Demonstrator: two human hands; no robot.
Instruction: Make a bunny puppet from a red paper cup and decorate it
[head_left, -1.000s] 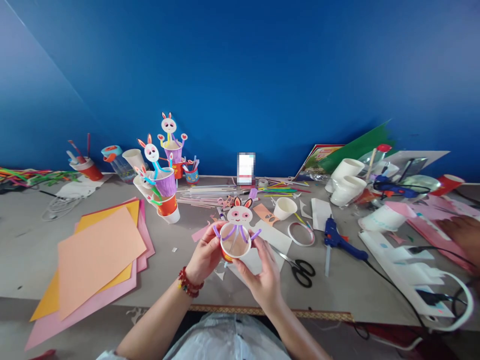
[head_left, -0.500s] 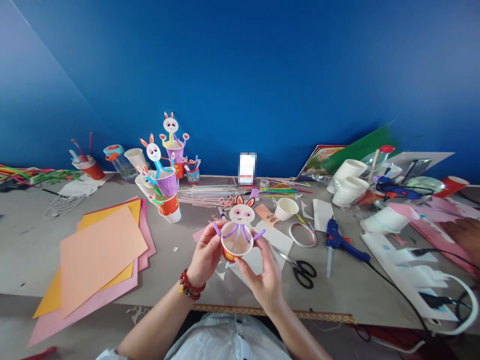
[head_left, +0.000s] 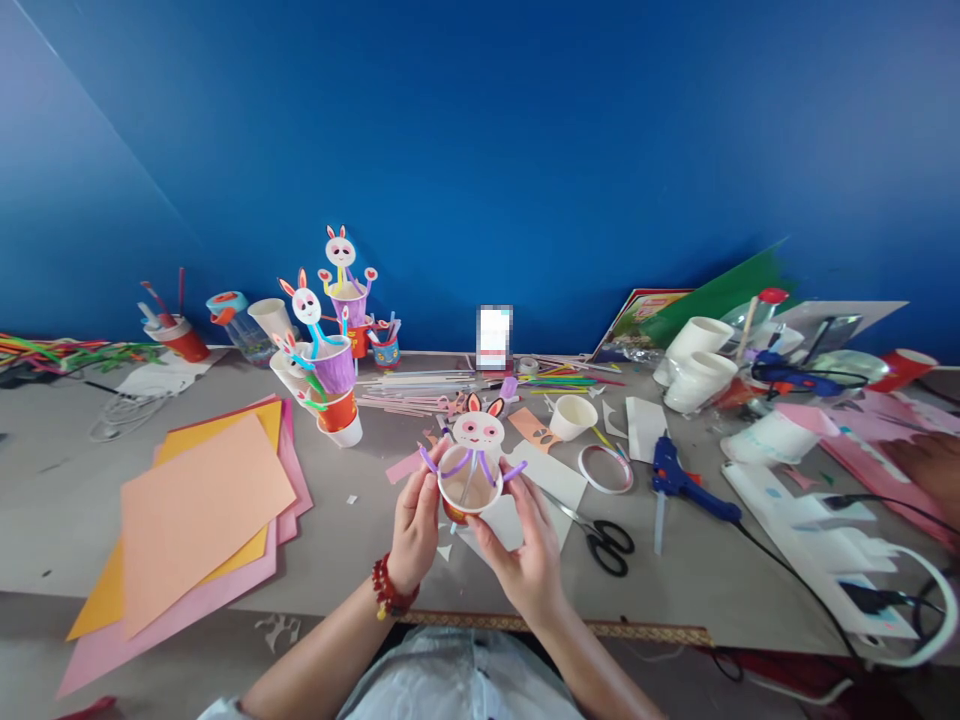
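Note:
Between my hands is a red paper cup (head_left: 457, 512), its white rim tilted toward me. A white paper rabbit head (head_left: 478, 431) with pink and black ears rises at the cup's far side. Purple straw arms (head_left: 514, 470) bend out over the rim, and a pale straw runs down inside. My left hand (head_left: 417, 515) wraps the cup's left side, partly hiding it. On the right, my right hand (head_left: 525, 550) grips the cup with thumb in front and fingers behind. Scissors (head_left: 609, 547) with black handles lie just right of that hand.
Finished-looking rabbit cups (head_left: 332, 365) stand at back left, above stacked coloured paper (head_left: 206, 520). A blue glue gun (head_left: 690, 482), a tape roll (head_left: 605, 469), a white cup (head_left: 574, 417) and a power strip (head_left: 817, 550) lie right. Another person's hand (head_left: 926, 465) shows at far right.
The rabbit cup has shifted slightly left in my hands. My left hand has turned a little more upright around it, and the wrist has moved slightly right.

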